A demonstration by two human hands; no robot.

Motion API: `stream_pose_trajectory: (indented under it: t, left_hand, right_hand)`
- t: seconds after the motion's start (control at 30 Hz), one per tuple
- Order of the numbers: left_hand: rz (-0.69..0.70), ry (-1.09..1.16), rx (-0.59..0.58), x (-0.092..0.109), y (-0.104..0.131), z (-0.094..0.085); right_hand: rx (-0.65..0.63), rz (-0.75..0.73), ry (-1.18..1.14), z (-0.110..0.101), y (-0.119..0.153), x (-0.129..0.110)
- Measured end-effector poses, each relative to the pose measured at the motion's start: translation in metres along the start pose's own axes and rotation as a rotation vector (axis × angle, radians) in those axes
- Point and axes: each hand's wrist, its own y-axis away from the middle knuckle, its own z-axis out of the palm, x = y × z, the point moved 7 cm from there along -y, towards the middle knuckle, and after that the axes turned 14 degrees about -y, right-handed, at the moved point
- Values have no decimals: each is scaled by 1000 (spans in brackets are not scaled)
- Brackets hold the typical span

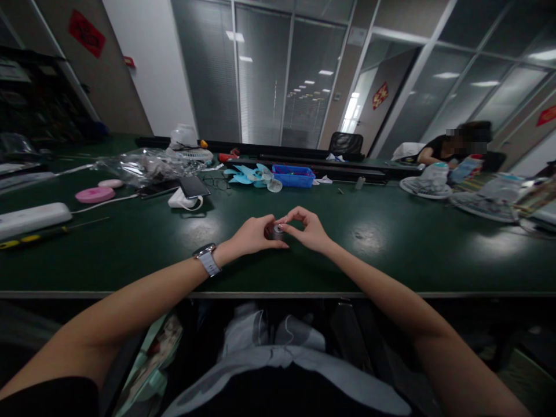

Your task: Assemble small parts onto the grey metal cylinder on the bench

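A small, dark greyish cylinder [278,231] with a lighter round top is between my hands, low over the green table [278,272]; its exact kind is too small to make out. The fingers and thumb of my left hand [252,236] curve around its side, with a watch on that wrist. From the right, my right hand [309,230] has thumb and forefinger bent together at the cylinder's top edge. Whether something tiny sits in that pinch is hidden.
A blue basket [294,176], light-blue fan blades [252,175] and crumpled clear plastic [139,165] lie at the back. At left are a white power strip [35,220], a screwdriver [32,237] and a pink ring [92,194]. Another person [438,147] sits at far right behind fan parts [428,185].
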Motion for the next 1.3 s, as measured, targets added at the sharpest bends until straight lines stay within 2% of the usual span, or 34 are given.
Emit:
stream_pose_trajectory:
  t: [0.27,0.5,0.73,0.87,0.97,1.1,1.17,1.3]
  left_hand:
    - [10,-13,10,1,0,-1]
    - [9,20,11,1,0,0]
    - [12,14,0,1,0,0]
    - [4,-6,6,1,0,-1]
    - [6,-6,12,1,0,-1]
    - [7,21,15,1,1,-1]
    - [11,38,9,1,1,0]
    - [4,56,1,0,2,2]
  right_hand:
    - [19,20,34,-3,-1,5]
    - [141,4,96,-16,0,4]
    - [48,-6,111,-5,1,2]
    - [56,-22,74,-3,0,1]
    - [100,-26,43,-9,-3,2]
    - [182,29,45,-31,-4,11]
    - [147,113,65,-40,-3,23]
    - [-50,279,132,-43,2,47]
